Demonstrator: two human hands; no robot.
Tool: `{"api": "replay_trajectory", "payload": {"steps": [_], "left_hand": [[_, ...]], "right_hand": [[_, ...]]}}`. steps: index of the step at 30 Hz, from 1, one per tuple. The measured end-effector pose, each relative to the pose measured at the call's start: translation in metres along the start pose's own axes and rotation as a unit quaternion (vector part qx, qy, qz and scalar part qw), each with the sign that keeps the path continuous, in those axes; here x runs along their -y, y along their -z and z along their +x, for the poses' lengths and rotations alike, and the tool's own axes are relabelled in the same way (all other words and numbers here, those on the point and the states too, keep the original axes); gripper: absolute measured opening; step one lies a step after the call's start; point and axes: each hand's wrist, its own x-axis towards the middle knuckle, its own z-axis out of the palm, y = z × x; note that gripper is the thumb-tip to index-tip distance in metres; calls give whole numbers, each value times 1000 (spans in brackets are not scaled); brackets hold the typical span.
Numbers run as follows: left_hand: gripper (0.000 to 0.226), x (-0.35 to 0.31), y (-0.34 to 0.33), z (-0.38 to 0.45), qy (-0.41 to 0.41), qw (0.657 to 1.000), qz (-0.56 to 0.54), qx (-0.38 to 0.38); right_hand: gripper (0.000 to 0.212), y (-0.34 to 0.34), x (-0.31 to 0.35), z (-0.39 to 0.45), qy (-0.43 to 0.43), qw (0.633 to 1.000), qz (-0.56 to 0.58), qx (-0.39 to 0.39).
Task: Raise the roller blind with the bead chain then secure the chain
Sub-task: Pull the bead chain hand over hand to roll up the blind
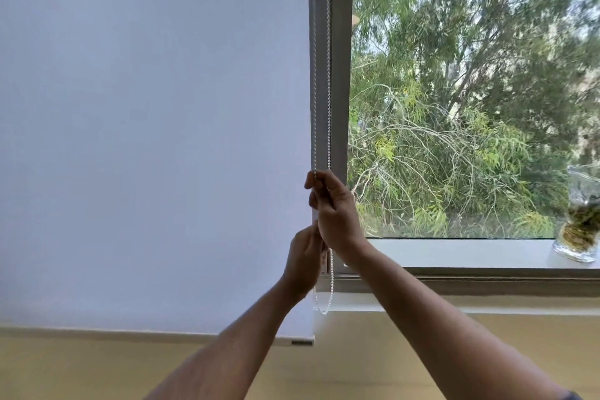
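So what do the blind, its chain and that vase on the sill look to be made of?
The blind looks like matte white fabric: flat, even, opaque, no shine. The chain is a string of small pale beads, glossy; plastic or metal, I cannot tell which. The vase looks like clear glass: bright glints, and its contents show through.

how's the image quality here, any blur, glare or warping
Head view: the trees outside look smeared and soft, brightest at top right; the roller blind glows evenly with backlight; the window frame bows slightly from the wide lens; both hands on the bead chain stay fairly sharp.
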Motion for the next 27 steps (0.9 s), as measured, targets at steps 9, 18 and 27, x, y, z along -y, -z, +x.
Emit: {"api": "replay_trajectory", "payload": {"steps": [9, 18, 27], "left_hand": [[47, -108, 25, 68, -62, 994, -73, -52], [58, -108, 5, 59, -58, 987, -152, -19], [61, -50, -3, 38, -6, 994, -105, -22]], "right_hand": [[28, 6, -54, -17, 21, 988, -153, -9], [48, 15, -78, -31, -14, 985, -172, 28], [40, 45, -32, 8, -95, 987, -100, 80]]}}
